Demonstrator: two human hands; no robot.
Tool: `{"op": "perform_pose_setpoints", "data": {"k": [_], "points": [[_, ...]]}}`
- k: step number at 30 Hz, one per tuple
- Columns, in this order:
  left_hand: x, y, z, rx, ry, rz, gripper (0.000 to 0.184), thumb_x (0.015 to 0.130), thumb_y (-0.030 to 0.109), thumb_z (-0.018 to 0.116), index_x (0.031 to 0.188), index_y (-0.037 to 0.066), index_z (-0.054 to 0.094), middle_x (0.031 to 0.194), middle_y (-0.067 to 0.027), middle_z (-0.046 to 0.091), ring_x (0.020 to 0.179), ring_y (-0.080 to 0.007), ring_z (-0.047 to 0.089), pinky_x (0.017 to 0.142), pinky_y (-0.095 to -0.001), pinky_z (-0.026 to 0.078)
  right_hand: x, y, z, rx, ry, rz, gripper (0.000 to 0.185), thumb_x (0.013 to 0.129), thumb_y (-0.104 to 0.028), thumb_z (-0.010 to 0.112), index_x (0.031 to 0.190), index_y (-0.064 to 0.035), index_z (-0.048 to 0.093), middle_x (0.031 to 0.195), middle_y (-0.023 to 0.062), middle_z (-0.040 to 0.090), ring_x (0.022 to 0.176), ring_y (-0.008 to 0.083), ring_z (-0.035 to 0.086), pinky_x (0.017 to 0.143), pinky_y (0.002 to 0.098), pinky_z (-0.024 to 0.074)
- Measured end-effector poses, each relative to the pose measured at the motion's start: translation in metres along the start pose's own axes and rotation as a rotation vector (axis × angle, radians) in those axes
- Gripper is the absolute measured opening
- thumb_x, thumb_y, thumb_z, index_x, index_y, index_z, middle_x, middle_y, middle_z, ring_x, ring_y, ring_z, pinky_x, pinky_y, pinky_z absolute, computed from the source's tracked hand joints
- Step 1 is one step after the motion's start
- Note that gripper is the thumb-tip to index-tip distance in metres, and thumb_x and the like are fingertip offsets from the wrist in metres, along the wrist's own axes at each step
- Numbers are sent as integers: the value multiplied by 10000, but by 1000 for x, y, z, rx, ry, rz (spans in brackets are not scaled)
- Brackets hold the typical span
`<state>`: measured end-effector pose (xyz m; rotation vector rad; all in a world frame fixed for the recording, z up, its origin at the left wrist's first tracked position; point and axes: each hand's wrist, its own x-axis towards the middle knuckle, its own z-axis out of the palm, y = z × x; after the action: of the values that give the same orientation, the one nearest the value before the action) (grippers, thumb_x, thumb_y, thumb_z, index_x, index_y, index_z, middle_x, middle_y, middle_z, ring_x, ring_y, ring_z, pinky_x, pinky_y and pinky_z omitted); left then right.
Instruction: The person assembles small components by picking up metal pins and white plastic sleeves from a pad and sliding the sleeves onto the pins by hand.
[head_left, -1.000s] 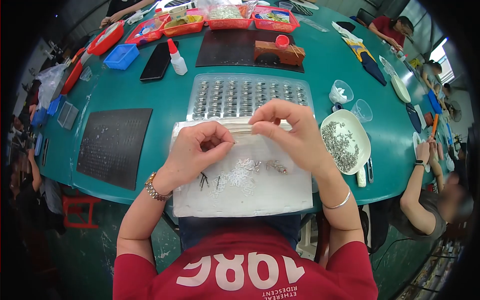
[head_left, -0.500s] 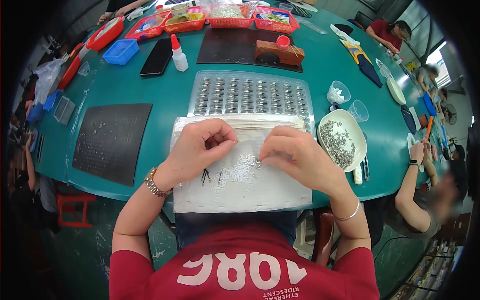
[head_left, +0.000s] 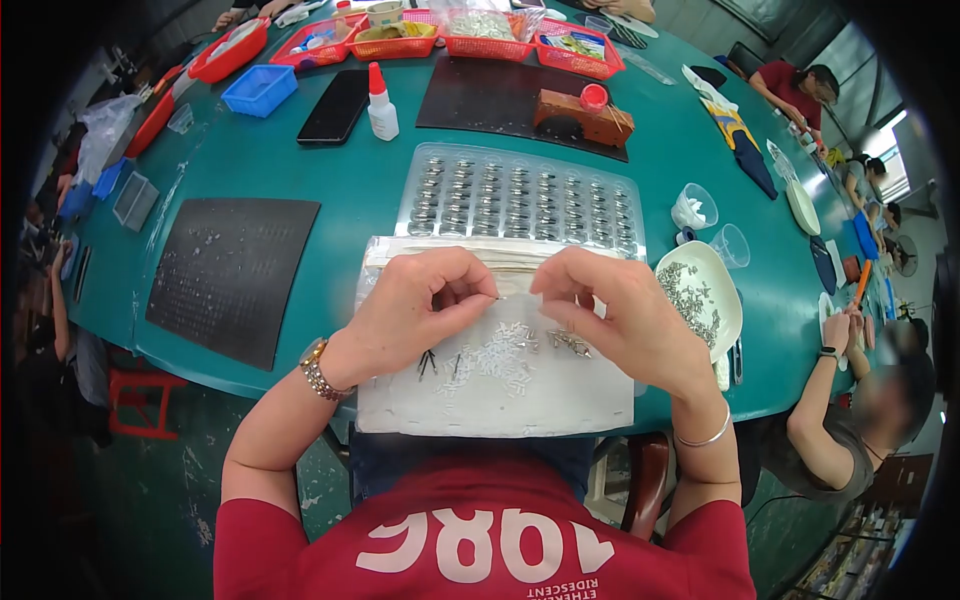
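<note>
My left hand (head_left: 425,305) is closed in a pinch over a pale board (head_left: 500,415); a tiny thing at its fingertips is too small to name. Just to its right, my right hand (head_left: 625,310) is raised with thumb and forefinger apart and nothing visible between them. Below the hands lies a pile of small white pieces (head_left: 497,358). Small metal parts (head_left: 570,342) rest under my right hand. A few thin black pieces (head_left: 427,363) lie below my left hand. Behind the board, a clear tray (head_left: 520,190) holds rows of metal parts.
A pale dish (head_left: 728,305) of metal pieces sits right, near clear cups (head_left: 694,206). Black mats (head_left: 235,275) lie left and behind the tray. A red-capped bottle (head_left: 382,110), phone (head_left: 333,107), blue basket (head_left: 258,92) and red baskets (head_left: 487,47) stand further back. Co-workers sit around the table.
My right hand went down to the small pieces, then rose beside my left hand, its thumb and forefinger now apart. My left hand keeps its pinch. The view has shifted slightly.
</note>
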<state>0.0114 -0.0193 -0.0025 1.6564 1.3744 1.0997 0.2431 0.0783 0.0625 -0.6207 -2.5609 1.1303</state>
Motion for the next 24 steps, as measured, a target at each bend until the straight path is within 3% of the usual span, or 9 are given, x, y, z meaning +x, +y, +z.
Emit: {"op": "perform_pose_setpoints", "data": {"k": [3, 13, 21, 24], "points": [[0, 4, -2, -26, 2, -78, 67, 923, 48, 704, 982, 19, 691, 842, 33, 656, 732, -18, 560, 671, -187, 471, 14, 15, 10, -48, 140, -207, 105, 937, -10, 637, 1032, 7, 676, 877, 127, 652, 751, 244, 707, 678, 350, 542], [1, 1, -4, -200, 4, -170, 86, 937, 65, 701, 1001, 12, 681, 909, 20, 669, 767, -22, 590, 697, -199, 501, 22, 37, 41, 492, 202, 77, 106, 948, -15, 678, 1043, 22, 703, 946, 74, 726, 833, 135, 729, 745, 268, 578], [2, 1, -4, -209, -2, -201, 100, 936, 70, 704, 1013, 10, 682, 918, 15, 676, 776, -28, 607, 709, -205, 513, 26, 41, 47, 569, 228, -27, 100, 930, -40, 704, 1021, 1, 712, 954, 42, 698, 837, 108, 682, 731, 243, 536], [2, -1, 0, -231, 47, -153, 99, 932, 94, 697, 986, 12, 702, 833, 24, 670, 689, -13, 563, 632, -197, 479, 27, 43, 49, 604, 218, -62, 89, 924, -43, 708, 1002, -2, 722, 961, 38, 680, 810, 97, 657, 703, 234, 515]]}}
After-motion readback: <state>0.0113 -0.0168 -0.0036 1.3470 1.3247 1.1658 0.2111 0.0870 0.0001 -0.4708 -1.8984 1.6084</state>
